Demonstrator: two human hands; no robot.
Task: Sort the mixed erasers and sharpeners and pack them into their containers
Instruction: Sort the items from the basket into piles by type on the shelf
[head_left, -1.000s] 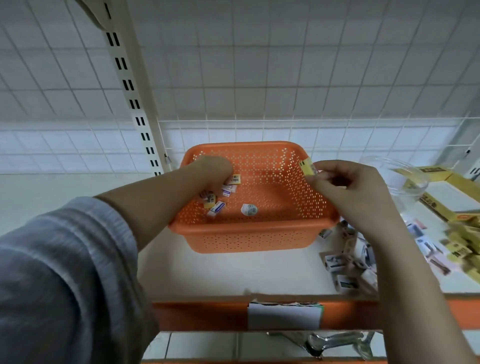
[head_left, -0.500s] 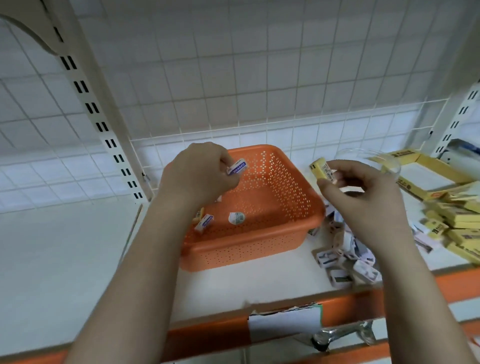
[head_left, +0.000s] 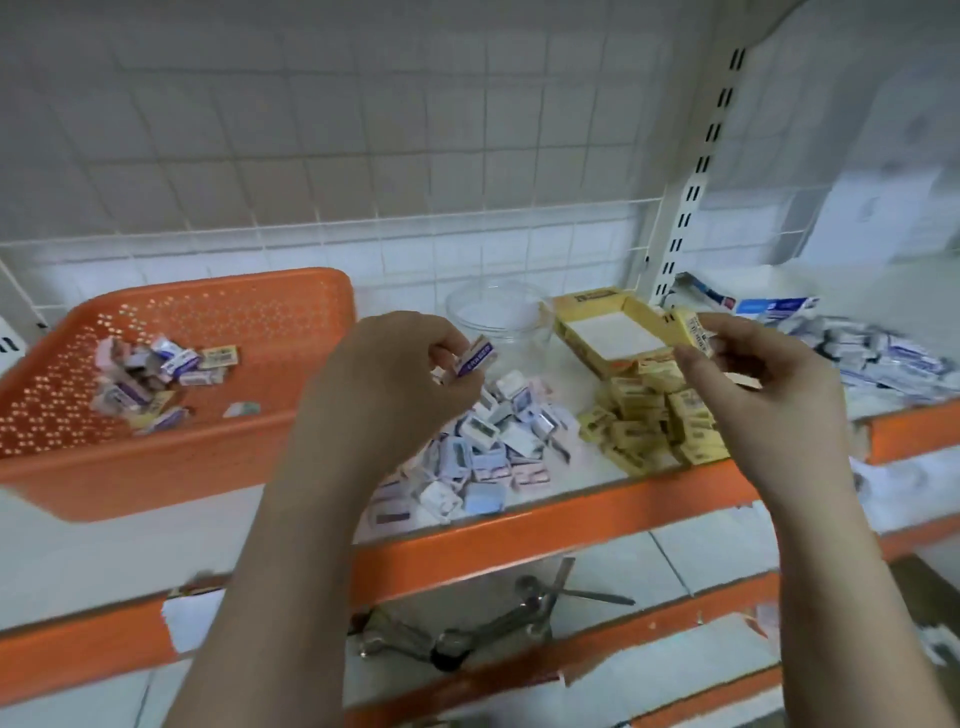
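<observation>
Honestly, the big risk is mixing things up right at the drop. We've got our left hand (head_left: 387, 379) pinching a small white eraser with a purple label (head_left: 474, 359) between thumb and curled fingers, hanging above the pile of little pastel plastic sharpeners (head_left: 485, 444) on the white shelf (head_left: 218, 540). Our right hand (head_left: 753, 389) pinches a small yellow boxed eraser (head_left: 693, 326) at the fingertips, right at the near corner of the open yellow cardboard box (head_left: 613, 332), above the heap of matching yellow boxed erasers (head_left: 660, 415).

What worries us:

- The purple-label eraser sits between three possible homes: the orange perforated plastic basket (head_left: 171, 478) to the left, with its leftover mixed pieces (head_left: 150, 374), the clear round plastic bowl (head_left: 496, 312) behind, and the sharpener pile below. If the pinch slips here, it lands among the sharpeners and we have to fish it out again.
- Both grips are fingertip pinches on small, smooth-looking pieces, so a loose squeeze probably means a drop.
- The yellow heap lies right at the shelf's orange front edge (head_left: 519, 540). A nudge from our right wrist could push some over, down toward the metal tools (head_left: 467, 634) on the shelf below.
- The yellow box looks light, so bumping its wall could shove it or tip it.

The basket still holds plenty, so the sort seems far from done.
</observation>
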